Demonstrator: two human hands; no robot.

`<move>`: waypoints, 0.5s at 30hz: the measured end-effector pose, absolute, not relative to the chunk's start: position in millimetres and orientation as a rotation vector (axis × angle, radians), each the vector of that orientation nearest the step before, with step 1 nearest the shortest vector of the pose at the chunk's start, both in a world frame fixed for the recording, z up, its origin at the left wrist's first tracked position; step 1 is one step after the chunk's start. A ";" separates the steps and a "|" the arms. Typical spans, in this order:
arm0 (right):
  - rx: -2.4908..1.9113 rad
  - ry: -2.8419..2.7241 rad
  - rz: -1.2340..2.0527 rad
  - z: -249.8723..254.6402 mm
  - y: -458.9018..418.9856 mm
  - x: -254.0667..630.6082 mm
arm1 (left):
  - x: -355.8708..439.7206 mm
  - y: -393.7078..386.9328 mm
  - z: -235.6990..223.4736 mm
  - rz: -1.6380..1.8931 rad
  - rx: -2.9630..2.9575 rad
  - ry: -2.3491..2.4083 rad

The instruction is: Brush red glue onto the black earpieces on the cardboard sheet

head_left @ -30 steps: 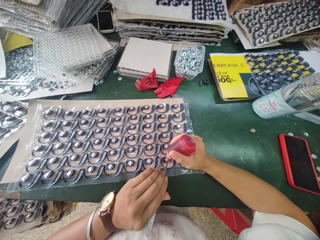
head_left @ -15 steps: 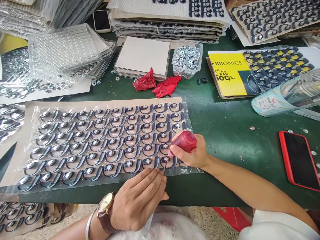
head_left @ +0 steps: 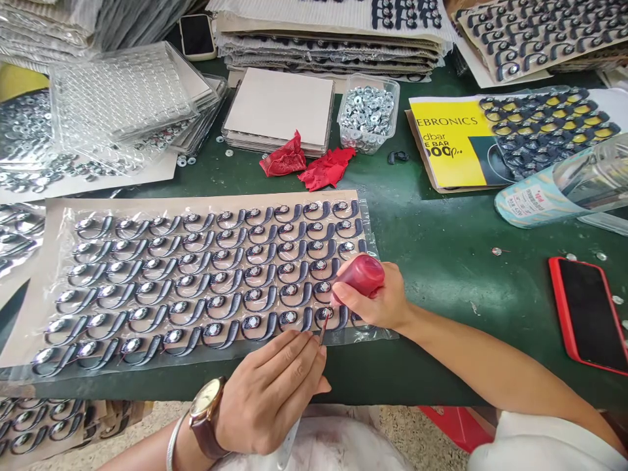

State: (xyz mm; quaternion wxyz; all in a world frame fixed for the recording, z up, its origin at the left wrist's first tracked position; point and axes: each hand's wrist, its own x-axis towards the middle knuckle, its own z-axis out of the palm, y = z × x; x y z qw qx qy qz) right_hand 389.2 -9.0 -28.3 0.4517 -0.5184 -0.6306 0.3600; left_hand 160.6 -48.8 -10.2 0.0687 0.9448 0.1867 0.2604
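The right hand's (head_left: 383, 297) fingers curl around the red bottle (head_left: 364, 275), slightly farther from the front-row dark curved piece (head_left: 339, 319) than a second ago; the left hand's (head_left: 275, 387) closed fingers hold a thin tool (head_left: 322, 335), its reddened tip at that piece

One red bottle (head_left: 362, 276), two phones (head_left: 590, 314)

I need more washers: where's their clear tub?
Head view, top, right of centre: the clear tub stands right of the white-topped stack, just past the red scraps.
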 end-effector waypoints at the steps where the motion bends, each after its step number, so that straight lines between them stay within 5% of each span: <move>1: -1.284 -1.558 0.890 -28.4 -8.9 389.2 | 160.4 -48.8 -10.5 0.787 2.842 0.564; 15: -1.330 -1.647 0.857 -23.2 -9.1 391.4 | 163.6 -42.9 -6.6 0.791 2.785 0.601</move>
